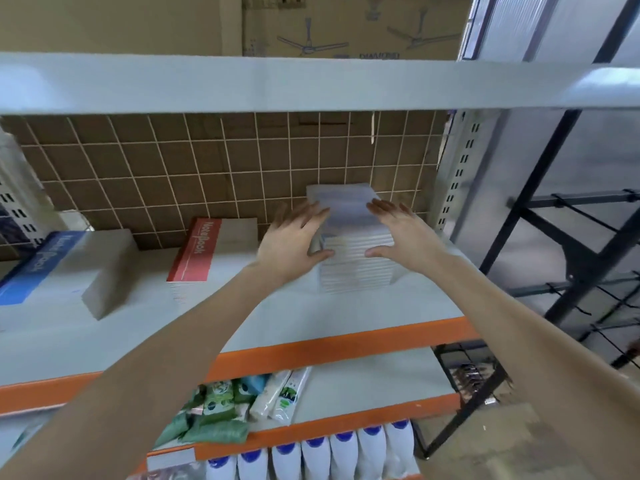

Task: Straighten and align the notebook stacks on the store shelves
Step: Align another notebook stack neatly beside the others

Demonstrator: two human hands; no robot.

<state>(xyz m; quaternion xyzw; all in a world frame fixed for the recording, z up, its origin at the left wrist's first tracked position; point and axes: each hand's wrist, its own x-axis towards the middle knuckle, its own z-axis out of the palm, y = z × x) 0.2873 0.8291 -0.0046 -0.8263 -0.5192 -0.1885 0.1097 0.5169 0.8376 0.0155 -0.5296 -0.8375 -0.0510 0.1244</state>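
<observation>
Two bare hands frame a pale notebook stack at the right end of a grey shelf. The left hand and right hand press its sides, fingers straight. A red notebook stack sits left.

Both arms are bare from the wrists up to the lower edge of the view, no sleeve visible. The left hand and right hand wear nothing.
</observation>
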